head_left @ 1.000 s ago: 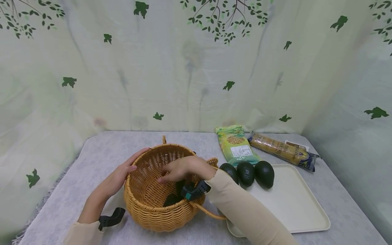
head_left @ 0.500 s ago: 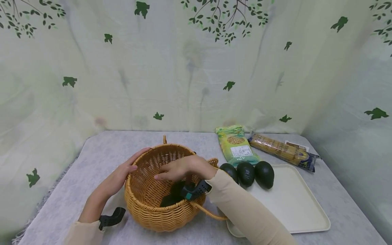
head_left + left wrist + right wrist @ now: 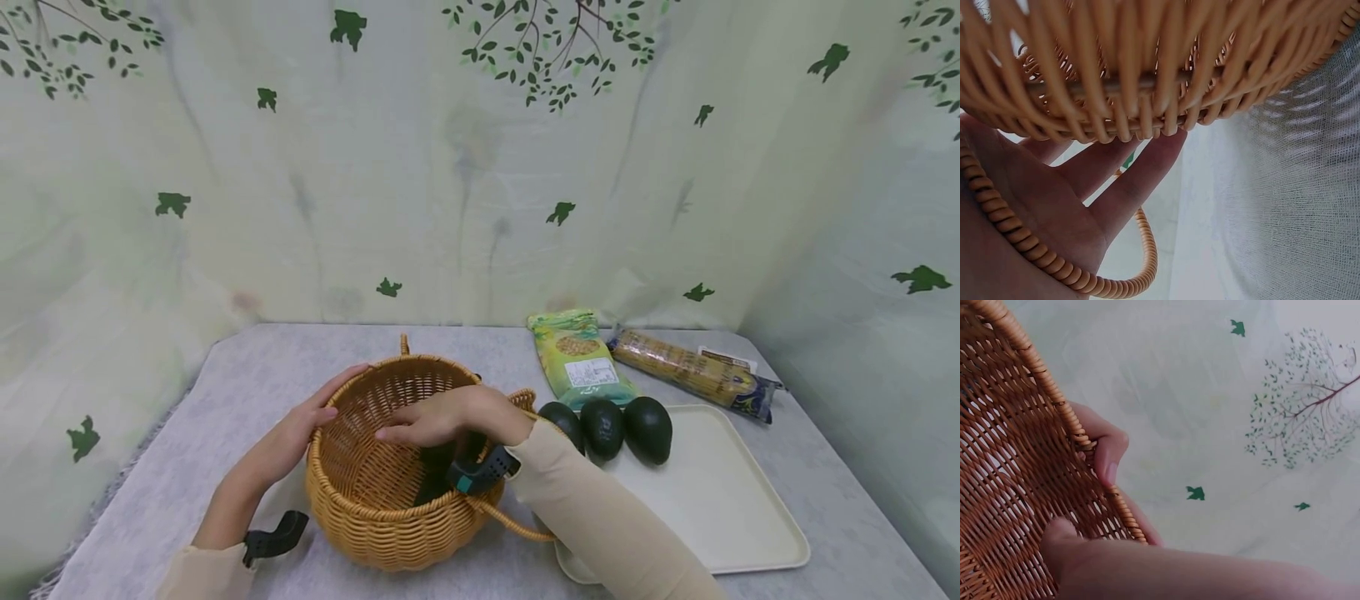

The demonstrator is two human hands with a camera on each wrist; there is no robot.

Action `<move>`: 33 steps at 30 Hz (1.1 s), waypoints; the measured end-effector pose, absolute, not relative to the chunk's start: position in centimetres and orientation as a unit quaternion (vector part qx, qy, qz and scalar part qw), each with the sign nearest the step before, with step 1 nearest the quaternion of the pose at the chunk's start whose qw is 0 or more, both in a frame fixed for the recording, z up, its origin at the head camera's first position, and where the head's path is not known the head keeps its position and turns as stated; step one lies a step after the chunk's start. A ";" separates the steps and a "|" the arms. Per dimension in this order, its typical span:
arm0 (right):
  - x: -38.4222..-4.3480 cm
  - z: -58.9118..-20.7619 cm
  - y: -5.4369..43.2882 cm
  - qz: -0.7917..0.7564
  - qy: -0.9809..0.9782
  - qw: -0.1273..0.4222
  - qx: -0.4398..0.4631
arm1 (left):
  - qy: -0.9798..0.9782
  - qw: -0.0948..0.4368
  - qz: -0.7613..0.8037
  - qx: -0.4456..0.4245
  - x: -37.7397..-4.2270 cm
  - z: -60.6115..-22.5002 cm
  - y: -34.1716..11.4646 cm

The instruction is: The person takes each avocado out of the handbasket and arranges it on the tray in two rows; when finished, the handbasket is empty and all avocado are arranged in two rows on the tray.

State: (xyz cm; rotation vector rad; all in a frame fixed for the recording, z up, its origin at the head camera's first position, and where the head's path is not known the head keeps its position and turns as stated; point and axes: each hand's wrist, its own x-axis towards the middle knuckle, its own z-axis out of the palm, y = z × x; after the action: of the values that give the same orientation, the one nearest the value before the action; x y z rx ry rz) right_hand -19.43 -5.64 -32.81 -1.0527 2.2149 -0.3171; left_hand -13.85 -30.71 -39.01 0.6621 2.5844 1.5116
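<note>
A pale grey, mottled cloth with a fringed left edge covers the desk (image 3: 247, 358). Behind it and to both sides hangs a whitish-green backdrop (image 3: 420, 167) printed with dark leaves and leafy branches.

The honey-brown wicker basket (image 3: 397, 537) sits on the near part of the desk, left of the white tray (image 3: 720, 492). It is round-bodied, with a corded rim and a ridged handle. The left hand (image 3: 296, 429) grips its left side, thumb bent over the rim, other fingers spread against the outside. The right hand (image 3: 442, 417) reaches into the basket above dark green avocados (image 3: 433, 483); whether its partly hidden fingers hold one, I cannot tell. Three more avocados (image 3: 602, 427) lie at the tray's far left.

Beyond them, a green-yellow packet (image 3: 551, 337) bears a white label (image 3: 591, 372), its print too small to read; right of it lies a long golden packet (image 3: 675, 367).
</note>
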 end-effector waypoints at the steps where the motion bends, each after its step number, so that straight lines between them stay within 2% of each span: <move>1: -19.5 -32.8 -5.7 -0.108 0.849 0.323 -0.404 | 0.842 0.037 0.492 0.216 -13.9 -39.0 -30.7; 7: -19.5 -32.7 -5.6 -0.119 0.853 0.330 -0.387 | 0.844 0.033 0.486 0.226 -14.1 -38.8 -30.5; 14: -19.6 -32.9 -5.5 -0.135 0.836 0.320 -0.425 | 0.839 0.040 0.493 0.225 -14.0 -38.9 -30.7; 26: -20.1 -33.1 -5.3 -0.133 0.834 0.222 -0.487 | 0.831 0.052 0.508 0.221 -13.9 -38.9 -30.8; 33: -20.3 -33.3 -5.4 -0.073 0.846 0.196 -0.491 | 0.833 0.044 0.506 0.218 -13.9 -39.0 -30.7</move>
State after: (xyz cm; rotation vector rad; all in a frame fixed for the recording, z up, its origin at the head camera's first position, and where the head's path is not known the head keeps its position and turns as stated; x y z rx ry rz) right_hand -20.25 -5.36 -33.28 -1.3749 2.3688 -0.2054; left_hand -13.85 -30.72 -39.00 0.6672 2.5453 1.5477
